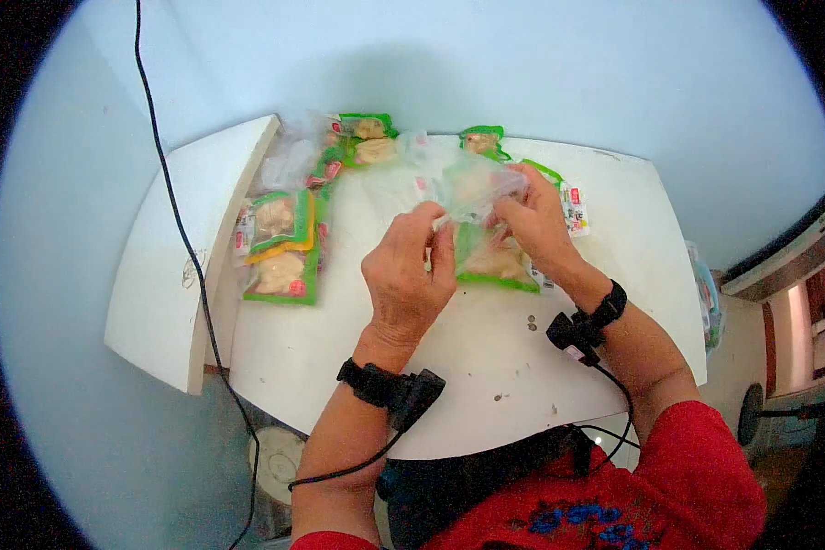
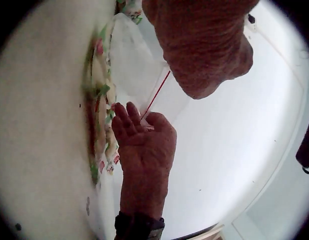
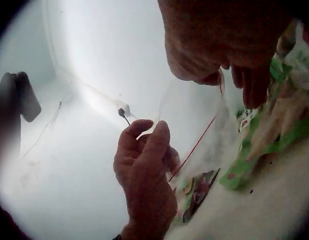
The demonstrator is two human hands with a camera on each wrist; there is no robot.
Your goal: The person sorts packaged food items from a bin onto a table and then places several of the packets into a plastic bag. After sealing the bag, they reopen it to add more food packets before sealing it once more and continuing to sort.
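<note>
A clear plastic bag [image 1: 475, 179] with a thin red line along its edge [image 2: 157, 94] is stretched between both hands above the table. The left hand [image 1: 408, 270] pinches one side of its edge between thumb and fingers, as the right wrist view also shows [image 3: 144, 170]. On the other side the right hand [image 1: 543, 225] pinches the edge with its thumb, some other fingers held out [image 2: 144, 147]. Beneath the bag lies a green-edged food packet [image 1: 497, 264], partly covered by bag and hands. Whether the bag holds anything cannot be told.
Several green-edged packets [image 1: 284, 275] are stacked at the table's left, others [image 1: 372, 151] at the back left beside crumpled clear plastic [image 1: 287, 163]. Another packet [image 1: 481, 140] lies at the back, and a white label [image 1: 575, 209] shows at right. A black cable [image 1: 170, 183] hangs at left.
</note>
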